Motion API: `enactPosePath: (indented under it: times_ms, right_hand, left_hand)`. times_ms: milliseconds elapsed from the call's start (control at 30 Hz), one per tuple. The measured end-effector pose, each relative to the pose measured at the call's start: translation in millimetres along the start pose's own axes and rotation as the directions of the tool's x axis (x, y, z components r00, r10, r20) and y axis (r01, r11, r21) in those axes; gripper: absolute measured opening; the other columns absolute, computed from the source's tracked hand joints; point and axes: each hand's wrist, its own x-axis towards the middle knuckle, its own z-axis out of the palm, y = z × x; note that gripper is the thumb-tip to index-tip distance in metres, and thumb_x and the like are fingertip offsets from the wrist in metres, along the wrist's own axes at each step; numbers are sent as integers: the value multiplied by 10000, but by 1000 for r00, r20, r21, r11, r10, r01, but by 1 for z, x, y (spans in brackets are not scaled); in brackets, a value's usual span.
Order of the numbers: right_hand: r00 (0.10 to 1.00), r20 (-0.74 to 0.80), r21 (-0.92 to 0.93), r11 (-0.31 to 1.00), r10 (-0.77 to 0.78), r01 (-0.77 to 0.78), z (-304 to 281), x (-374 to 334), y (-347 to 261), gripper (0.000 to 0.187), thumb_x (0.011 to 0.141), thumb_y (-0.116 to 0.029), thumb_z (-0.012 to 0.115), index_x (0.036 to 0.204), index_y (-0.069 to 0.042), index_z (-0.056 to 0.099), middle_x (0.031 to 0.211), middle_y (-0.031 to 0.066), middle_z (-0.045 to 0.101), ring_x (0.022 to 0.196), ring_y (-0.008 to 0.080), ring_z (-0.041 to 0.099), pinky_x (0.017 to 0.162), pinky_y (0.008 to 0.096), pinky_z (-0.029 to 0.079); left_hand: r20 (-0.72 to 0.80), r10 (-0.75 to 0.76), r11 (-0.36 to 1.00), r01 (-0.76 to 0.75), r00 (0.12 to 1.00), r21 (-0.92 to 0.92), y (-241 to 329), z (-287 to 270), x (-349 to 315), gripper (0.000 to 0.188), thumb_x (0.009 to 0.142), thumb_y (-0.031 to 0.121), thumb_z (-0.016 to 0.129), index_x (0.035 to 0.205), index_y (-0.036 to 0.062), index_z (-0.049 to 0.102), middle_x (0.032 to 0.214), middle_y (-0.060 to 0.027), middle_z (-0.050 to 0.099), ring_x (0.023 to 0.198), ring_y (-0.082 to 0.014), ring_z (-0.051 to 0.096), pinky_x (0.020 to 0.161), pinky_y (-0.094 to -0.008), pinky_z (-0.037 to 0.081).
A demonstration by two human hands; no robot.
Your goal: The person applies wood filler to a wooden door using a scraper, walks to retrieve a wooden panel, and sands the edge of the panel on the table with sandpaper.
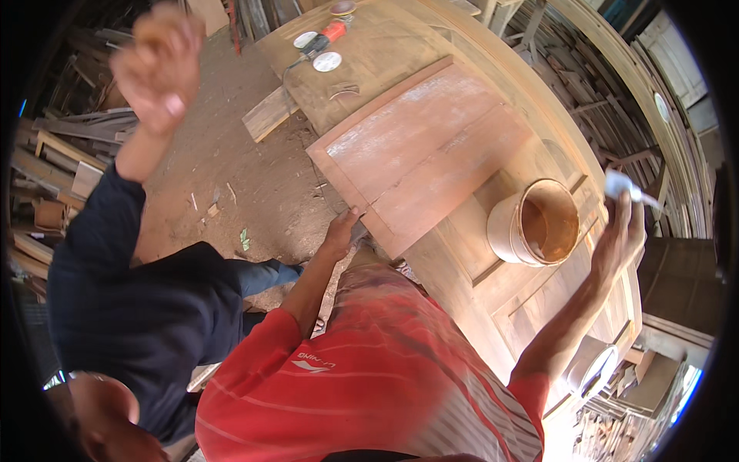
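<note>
A reddish-brown wooden panel with whitish patches lies on the worktable, its near left edge reaching past the support. My left hand is closed at that edge, thumb against the wood; its other fingers are mostly hidden. Something small and greyish by those fingers is too unclear to name. Over at the right, my right hand is raised with its fingertips around a small white-and-blue squeeze bottle with a thin pointed nozzle. Between the panel and this hand stands a stained bucket with brown residue inside.
Under the bucket lie carved wooden door panels. A red sander and white discs sit at the far end. A co-worker in a dark shirt stands close on my left, one hand raised. Timber piles line the sides.
</note>
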Motion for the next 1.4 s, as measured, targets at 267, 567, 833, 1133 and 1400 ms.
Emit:
enactPosePath:
  times_ms: [267, 567, 833, 1133, 1400]
  right_hand:
    - [944, 328, 376, 916, 6, -137, 80, 26, -36, 240, 1023, -207, 684, 1124, 4, 742, 957, 20, 708, 872, 98, 606, 842, 268, 499]
    - [919, 394, 206, 976, -15, -73, 107, 22, -58, 282, 1006, -237, 713, 1153, 0, 748, 964, 29, 730, 884, 104, 613, 871, 270, 493]
    - [989, -62, -69, 989, -136, 132, 60, -12, -49, 278, 1031, -158, 638, 1181, 63, 715, 1050, 120, 756, 978, 162, 698, 915, 299, 549]
    - [815, -552, -695, 638, -175, -333, -98, -79, 134, 531, 1050, -470, 493, 941, 13, 684, 869, 186, 719, 796, 337, 716, 723, 447, 575]
    - [907, -405, -836, 450, -117, -315, -135, -248, 293, 289, 1005, -249, 637, 1093, 26, 636, 973, 223, 672, 874, 399, 649, 788, 499, 531]
  left_hand:
    - [-27, 32, 999, -31, 999, 27, -1, 11, -5, 473, 1053, 356, 615, 1374, 11, 587, 1276, -72, 678, 1117, -190, 666, 974, -340, 532]
    - [-7, 13, 1000, -13, 1000, 2, -7, 2, -11, 465, 1068, 341, 581, 1366, -16, 578, 1263, -96, 680, 1115, -211, 665, 986, -362, 523]
    - [8, -7, 1000, 7, 1000, -31, 8, 10, -8, 474, 1075, 312, 569, 1414, -18, 536, 1329, -99, 645, 1167, -195, 634, 1007, -347, 511]
    - [51, -42, 999, 42, 998, 0, 8, -1, -3, 524, 1059, 317, 605, 1427, -46, 522, 1335, -104, 640, 1211, -186, 612, 1035, -333, 501]
    - [73, -67, 998, 67, 995, 6, 17, 13, -5, 482, 1046, 307, 627, 1365, -50, 568, 1287, -105, 667, 1144, -183, 654, 1012, -327, 518]
